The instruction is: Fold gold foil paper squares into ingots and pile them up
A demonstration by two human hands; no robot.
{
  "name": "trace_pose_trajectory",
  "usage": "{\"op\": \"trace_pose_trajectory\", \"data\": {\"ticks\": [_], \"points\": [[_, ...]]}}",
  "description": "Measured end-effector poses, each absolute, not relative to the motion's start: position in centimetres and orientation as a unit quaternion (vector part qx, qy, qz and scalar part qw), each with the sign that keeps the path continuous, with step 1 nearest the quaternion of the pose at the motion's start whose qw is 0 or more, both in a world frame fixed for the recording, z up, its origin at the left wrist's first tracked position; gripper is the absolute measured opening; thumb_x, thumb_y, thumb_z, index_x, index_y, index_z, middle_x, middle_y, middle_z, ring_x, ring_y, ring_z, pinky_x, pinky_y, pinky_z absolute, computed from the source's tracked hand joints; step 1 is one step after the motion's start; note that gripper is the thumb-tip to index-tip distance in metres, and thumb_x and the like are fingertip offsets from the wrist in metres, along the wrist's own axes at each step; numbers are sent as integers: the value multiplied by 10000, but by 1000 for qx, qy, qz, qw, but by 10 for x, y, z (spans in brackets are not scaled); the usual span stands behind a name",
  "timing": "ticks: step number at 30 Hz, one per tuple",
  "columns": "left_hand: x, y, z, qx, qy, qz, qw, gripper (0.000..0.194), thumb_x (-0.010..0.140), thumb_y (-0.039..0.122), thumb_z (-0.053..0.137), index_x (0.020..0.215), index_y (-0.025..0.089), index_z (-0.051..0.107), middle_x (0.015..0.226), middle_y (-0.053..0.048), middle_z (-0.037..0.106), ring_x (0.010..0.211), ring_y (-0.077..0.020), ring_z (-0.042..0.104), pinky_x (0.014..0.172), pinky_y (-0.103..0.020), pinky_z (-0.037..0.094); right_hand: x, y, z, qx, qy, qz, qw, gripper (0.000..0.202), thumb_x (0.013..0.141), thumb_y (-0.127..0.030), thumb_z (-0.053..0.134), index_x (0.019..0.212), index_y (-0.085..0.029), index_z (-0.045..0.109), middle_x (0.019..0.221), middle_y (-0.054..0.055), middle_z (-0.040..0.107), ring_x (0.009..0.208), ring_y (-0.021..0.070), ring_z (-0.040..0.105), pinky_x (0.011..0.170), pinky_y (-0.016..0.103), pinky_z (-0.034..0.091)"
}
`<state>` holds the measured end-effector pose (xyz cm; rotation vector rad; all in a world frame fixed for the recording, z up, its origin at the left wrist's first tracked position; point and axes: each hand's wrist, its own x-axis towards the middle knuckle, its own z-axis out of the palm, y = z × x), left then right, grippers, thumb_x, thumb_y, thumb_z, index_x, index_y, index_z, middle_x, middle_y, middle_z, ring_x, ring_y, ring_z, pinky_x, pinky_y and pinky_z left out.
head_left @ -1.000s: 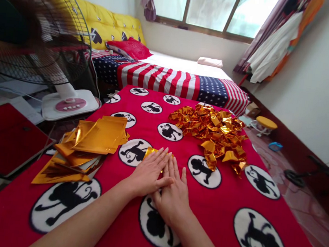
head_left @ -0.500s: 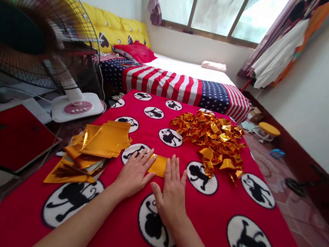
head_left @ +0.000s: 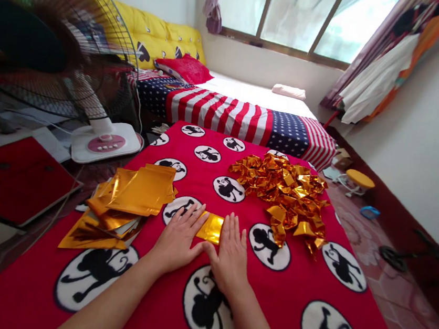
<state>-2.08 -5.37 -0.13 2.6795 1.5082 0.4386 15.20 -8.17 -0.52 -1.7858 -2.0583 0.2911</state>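
Observation:
A small piece of gold foil paper (head_left: 210, 228) lies flat on the red cloth (head_left: 266, 307) with black monkey prints. My left hand (head_left: 179, 236) rests flat over its left edge, fingers stretched out. On the right edge lies my right hand (head_left: 231, 250), also flat with straight fingers. The two thumbs meet just below the paper. To the left is a loose stack of flat gold foil sheets (head_left: 143, 190). A heap of folded gold foil pieces (head_left: 290, 186) spreads over the cloth to the right.
An electric fan (head_left: 105, 141) stands at the left beside a red board (head_left: 15, 178). Behind the cloth is a bed (head_left: 225, 112) with a flag-patterned cover and a red pillow (head_left: 185, 68). A yellow stool (head_left: 360, 178) stands on the floor at right.
My thumbs have come together below the foil paper, where they were apart before. Both hands still lie flat on its edges. The whole view has shifted slightly.

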Motion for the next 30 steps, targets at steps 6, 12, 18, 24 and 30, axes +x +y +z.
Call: {"op": "trace_pose_trajectory", "data": {"ticks": [6, 12, 18, 24, 30], "points": [[-25, -55, 5, 860, 476, 170, 67, 643, 873, 466, 533, 1453, 245, 367, 1554, -69, 305, 1425, -281, 270, 1150, -505, 232, 173, -85, -2, -625, -657, 196, 372, 617, 931, -397, 440, 1470, -132, 298, 1504, 143, 371, 1410, 247, 302, 1165, 520, 184], [-28, -51, 2, 843, 461, 258, 106, 316, 890, 371, 564, 1173, 268, 659, 1387, -74, 541, 1291, -272, 467, 1091, -496, 327, 176, -87, 6, -538, -600, 334, 489, 605, 769, -129, 491, 1367, -202, 441, 1431, 93, 471, 1319, 225, 444, 1117, 429, 347], [-29, -50, 7, 720, 490, 444, 211, 277, 912, 343, 528, 803, 173, 718, 802, -54, 711, 795, -181, 641, 786, -309, 489, 171, -86, 9, -515, -563, 368, 531, 545, 807, -214, 580, 1337, -204, 455, 1373, 113, 513, 1261, 236, 495, 1088, 441, 383], [-26, -51, 11, 573, 526, 489, 395, 317, 846, 406, 580, 747, 131, 701, 723, -23, 699, 685, -166, 627, 603, -220, 481, 169, -87, 4, -469, -507, 453, 564, 406, 869, -325, 587, 1250, -220, 499, 1118, 89, 635, 1002, 203, 637, 893, 375, 534], [-22, -49, 4, 537, 523, 444, 491, 349, 824, 456, 594, 920, 143, 713, 738, -28, 711, 445, -110, 525, 385, -205, 393, 166, -88, 7, -454, -482, 482, 574, 381, 858, -310, 607, 1218, -226, 516, 997, 52, 665, 944, 199, 659, 847, 358, 551]]}}
